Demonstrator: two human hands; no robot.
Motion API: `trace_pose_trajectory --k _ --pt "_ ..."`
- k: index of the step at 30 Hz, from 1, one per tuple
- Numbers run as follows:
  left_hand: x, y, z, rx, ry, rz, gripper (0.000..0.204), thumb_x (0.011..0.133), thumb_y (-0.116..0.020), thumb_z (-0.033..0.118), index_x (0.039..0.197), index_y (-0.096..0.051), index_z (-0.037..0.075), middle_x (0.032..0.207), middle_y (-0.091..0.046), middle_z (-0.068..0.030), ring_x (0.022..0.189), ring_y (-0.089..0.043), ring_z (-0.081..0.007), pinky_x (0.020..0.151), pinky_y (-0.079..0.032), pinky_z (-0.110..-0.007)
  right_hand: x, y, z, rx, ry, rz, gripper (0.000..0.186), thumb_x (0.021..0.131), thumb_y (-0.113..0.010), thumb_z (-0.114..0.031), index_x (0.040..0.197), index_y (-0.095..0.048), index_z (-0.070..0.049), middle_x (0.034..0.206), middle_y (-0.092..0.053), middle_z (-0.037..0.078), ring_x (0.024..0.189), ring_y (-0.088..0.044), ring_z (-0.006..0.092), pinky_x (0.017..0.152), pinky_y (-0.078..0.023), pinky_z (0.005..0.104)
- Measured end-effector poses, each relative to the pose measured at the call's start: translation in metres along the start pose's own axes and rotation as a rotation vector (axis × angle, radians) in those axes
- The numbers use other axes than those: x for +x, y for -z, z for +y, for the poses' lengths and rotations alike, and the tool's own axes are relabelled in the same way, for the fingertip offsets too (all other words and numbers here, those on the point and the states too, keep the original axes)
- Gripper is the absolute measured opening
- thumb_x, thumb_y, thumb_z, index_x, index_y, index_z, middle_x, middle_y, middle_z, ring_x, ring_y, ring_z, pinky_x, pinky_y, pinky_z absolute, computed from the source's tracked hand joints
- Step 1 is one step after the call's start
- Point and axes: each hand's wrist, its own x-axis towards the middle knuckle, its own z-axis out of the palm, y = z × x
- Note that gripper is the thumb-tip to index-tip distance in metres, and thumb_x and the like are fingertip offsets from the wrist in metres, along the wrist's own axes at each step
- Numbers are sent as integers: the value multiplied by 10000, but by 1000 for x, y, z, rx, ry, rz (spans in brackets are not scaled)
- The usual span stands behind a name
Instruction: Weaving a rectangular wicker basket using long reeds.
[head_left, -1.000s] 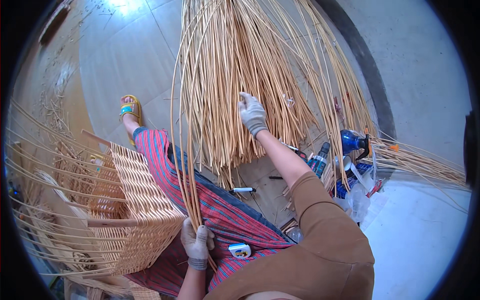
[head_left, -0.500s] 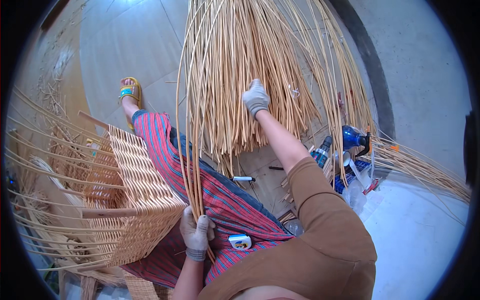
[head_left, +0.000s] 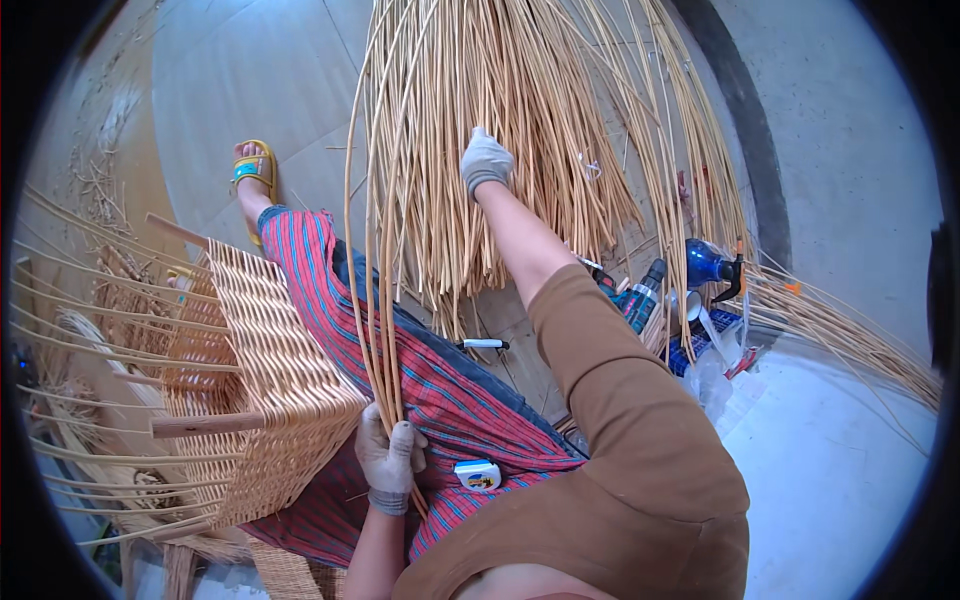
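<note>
Several long wicker rods (head_left: 384,340) are in the closed grip of my left hand (head_left: 388,460), which wears a pale knitted glove. They rise over my lap and run up along the left side of a large spread of rods (head_left: 520,110) on the floor. My gloved right hand (head_left: 487,162) is over that spread with its fingers curled in; what they hold is hidden. Against my left leg leans a woven wicker basket (head_left: 290,330), tilted, with wooden bars and long unwoven stakes sticking out to the left.
A white-and-blue tape measure (head_left: 478,475) lies on my striped apron (head_left: 440,410). A marker pen (head_left: 484,344) is near the rod ends. To the right are a power drill (head_left: 643,298), a blue spray bottle (head_left: 706,267) and more rods (head_left: 840,320). Wicker scraps litter the left floor.
My right hand has moved up and left across the spread of rods. The rods in my left hand have swung slightly left; that hand keeps its grip.
</note>
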Motion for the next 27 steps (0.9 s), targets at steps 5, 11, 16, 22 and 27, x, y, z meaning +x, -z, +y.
trace_pose_trajectory --k 5,11,16,22,27 --pt "-2 3 0 5 -4 18 296 979 -586 195 1190 -482 15 664 -600 -57 405 -464 -71 377 -361 -199 16 0 -13 -149 44 -22 211 916 -585 -182 1078 -691 -98 1038 -730 144 946 -728 280 776 -583 438" --pt "2 0 -2 -7 -1 -5 307 979 -586 185 1207 -475 13 664 -598 -57 404 -462 -70 376 -360 -199 23 -12 5 -90 19 41 249 888 -571 -182 1088 -685 -86 1087 -695 176 1001 -695 324 816 -569 440" --pt "0 3 -1 -15 0 -2 326 977 -600 200 1214 -473 15 663 -599 -54 403 -466 -74 375 -361 -200 20 -1 8 34 -16 -71 413 920 -513 -165 1333 -515 -153 1142 -667 180 1048 -668 358 879 -523 485" --pt "-2 3 0 14 7 11 357 967 -628 244 1210 -487 24 658 -602 -53 402 -467 -76 376 -364 -205 25 4 -6 93 9 18 329 887 -556 -161 1206 -637 -152 1203 -638 173 1103 -639 346 929 -518 463" --pt "0 2 -4 23 0 34 397 955 -641 316 1179 -480 30 632 -572 -42 378 -440 -80 355 -345 -210 27 -8 -3 344 -27 56 246 844 -636 -191 1070 -641 -96 1018 -688 180 1008 -676 345 888 -539 428"
